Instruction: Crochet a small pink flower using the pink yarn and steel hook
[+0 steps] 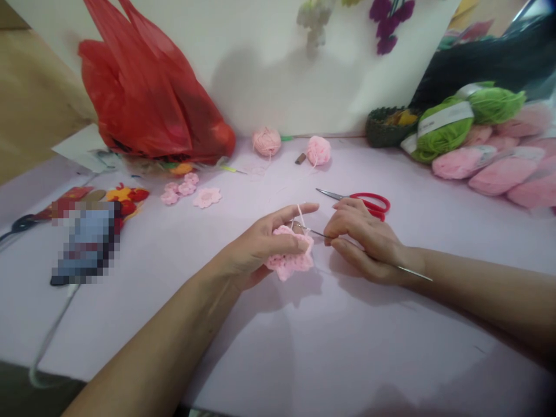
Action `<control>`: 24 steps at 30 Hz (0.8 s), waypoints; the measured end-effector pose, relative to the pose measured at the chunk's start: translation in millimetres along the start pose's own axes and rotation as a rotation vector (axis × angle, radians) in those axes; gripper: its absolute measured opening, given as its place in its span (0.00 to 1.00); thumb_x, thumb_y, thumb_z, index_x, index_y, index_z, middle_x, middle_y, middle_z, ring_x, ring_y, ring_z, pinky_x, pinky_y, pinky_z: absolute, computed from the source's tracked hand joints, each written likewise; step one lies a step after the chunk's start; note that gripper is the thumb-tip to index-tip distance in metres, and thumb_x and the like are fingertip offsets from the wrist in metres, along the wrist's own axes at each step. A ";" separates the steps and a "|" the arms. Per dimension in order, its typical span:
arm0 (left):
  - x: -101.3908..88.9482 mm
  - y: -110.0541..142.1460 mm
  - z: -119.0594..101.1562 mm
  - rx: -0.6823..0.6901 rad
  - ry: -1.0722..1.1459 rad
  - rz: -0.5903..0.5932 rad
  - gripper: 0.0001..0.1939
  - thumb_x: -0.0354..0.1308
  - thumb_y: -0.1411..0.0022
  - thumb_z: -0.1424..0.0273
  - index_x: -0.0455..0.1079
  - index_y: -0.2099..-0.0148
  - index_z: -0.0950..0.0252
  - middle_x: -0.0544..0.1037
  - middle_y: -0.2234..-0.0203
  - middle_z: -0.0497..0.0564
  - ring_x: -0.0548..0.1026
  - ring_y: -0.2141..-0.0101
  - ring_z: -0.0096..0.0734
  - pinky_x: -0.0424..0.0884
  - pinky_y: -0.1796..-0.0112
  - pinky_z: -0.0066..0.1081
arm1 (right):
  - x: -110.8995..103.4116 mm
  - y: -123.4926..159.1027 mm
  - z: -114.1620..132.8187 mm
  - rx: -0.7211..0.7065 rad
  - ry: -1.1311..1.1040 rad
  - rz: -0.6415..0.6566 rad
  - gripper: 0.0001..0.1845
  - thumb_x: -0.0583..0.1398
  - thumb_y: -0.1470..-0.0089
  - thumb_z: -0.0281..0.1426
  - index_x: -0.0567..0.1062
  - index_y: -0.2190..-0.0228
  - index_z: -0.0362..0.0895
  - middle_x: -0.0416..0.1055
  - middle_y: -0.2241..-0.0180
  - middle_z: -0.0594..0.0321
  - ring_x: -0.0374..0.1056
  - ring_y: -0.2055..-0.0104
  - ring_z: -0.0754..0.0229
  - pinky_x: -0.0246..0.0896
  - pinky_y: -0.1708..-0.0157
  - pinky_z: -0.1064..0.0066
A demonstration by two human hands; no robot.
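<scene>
My left hand [260, 246] pinches a small pink crocheted flower [290, 263] just above the table, with a strand of pink yarn looped over its outstretched index finger. My right hand [365, 237] is closed around a thin metal crochet hook [410, 271]. The hook's tip reaches into the top of the flower, and its tail sticks out past my right wrist. The two hands nearly touch in the middle of the pale lilac table [304, 347].
Red-handled scissors [369, 202] lie just behind my right hand. Two pink yarn balls [267, 142] sit at the back, finished pink flowers [191, 191] to the left, a red plastic bag [152, 98] at back left. Green and pink skeins [486, 145] pile at right.
</scene>
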State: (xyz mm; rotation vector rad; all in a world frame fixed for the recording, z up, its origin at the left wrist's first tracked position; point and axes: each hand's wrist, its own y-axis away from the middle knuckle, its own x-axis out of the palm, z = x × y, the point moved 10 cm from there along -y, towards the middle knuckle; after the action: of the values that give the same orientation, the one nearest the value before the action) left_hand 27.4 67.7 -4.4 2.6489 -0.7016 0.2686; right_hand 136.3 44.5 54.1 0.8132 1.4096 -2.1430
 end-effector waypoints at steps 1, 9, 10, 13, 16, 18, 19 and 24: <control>-0.9 0.7 -1.0 -0.001 0.004 -0.010 0.36 0.66 0.44 0.76 0.63 0.35 0.59 0.70 0.73 0.41 0.68 0.76 0.17 0.63 0.74 0.22 | -0.3 0.1 -0.2 0.005 -0.002 0.001 0.05 0.52 0.36 0.25 0.66 0.65 0.43 0.71 0.70 0.61 0.64 0.66 0.60 0.58 0.50 0.51; -5.2 2.5 -3.1 -0.003 0.006 -0.049 0.40 0.66 0.45 0.76 0.59 0.32 0.59 0.69 0.72 0.41 0.69 0.76 0.21 0.64 0.75 0.25 | -2.6 0.4 0.9 -0.004 0.007 -0.016 0.05 0.52 0.37 0.25 0.66 0.64 0.44 0.70 0.70 0.62 0.65 0.66 0.59 0.59 0.50 0.52; -5.7 2.2 -2.7 -0.004 0.005 -0.048 0.40 0.66 0.46 0.76 0.59 0.33 0.59 0.69 0.72 0.41 0.69 0.76 0.21 0.64 0.75 0.25 | -3.0 0.4 1.1 -0.007 0.005 -0.018 0.05 0.52 0.37 0.24 0.66 0.64 0.44 0.71 0.70 0.62 0.65 0.66 0.59 0.59 0.50 0.52; -7.7 1.1 -1.9 -0.002 0.025 -0.045 0.40 0.66 0.46 0.76 0.59 0.33 0.60 0.68 0.73 0.41 0.68 0.76 0.21 0.64 0.75 0.25 | -4.0 0.2 1.3 -0.009 -0.006 -0.023 0.05 0.52 0.37 0.24 0.66 0.64 0.45 0.71 0.69 0.62 0.65 0.66 0.59 0.59 0.50 0.52; -9.4 0.2 -1.2 -0.001 0.045 -0.040 0.39 0.66 0.46 0.77 0.59 0.33 0.61 0.67 0.75 0.40 0.68 0.76 0.21 0.65 0.73 0.25 | -5.1 -0.1 1.6 -0.006 -0.010 -0.031 0.06 0.52 0.37 0.24 0.66 0.64 0.45 0.71 0.69 0.62 0.64 0.66 0.59 0.59 0.50 0.52; -10.3 -0.1 -0.4 -0.004 0.054 -0.041 0.40 0.66 0.47 0.77 0.59 0.33 0.61 0.67 0.75 0.40 0.68 0.76 0.21 0.65 0.73 0.25 | -4.9 -0.2 2.1 -0.007 -0.009 -0.028 0.06 0.52 0.37 0.24 0.66 0.64 0.45 0.71 0.70 0.62 0.65 0.66 0.59 0.58 0.50 0.52; -10.4 -0.2 0.3 -0.010 0.056 -0.042 0.40 0.67 0.47 0.77 0.59 0.33 0.61 0.68 0.75 0.40 0.68 0.75 0.21 0.65 0.73 0.25 | -4.6 -0.2 2.3 -0.008 -0.007 -0.026 0.05 0.52 0.38 0.24 0.66 0.64 0.45 0.71 0.70 0.62 0.65 0.66 0.59 0.58 0.50 0.52; -7.8 -0.1 2.7 -0.039 0.029 -0.039 0.42 0.66 0.47 0.76 0.56 0.31 0.61 0.70 0.72 0.43 0.70 0.73 0.23 0.65 0.72 0.25 | -3.0 -0.1 3.7 -0.035 0.015 -0.019 0.04 0.53 0.38 0.25 0.66 0.64 0.44 0.71 0.70 0.62 0.65 0.67 0.59 0.58 0.50 0.53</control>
State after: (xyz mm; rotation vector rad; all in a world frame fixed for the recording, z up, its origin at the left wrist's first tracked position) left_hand 21.1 70.1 -9.0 2.6130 -0.6381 0.2793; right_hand 137.5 41.3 57.4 0.8076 1.4636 -2.1252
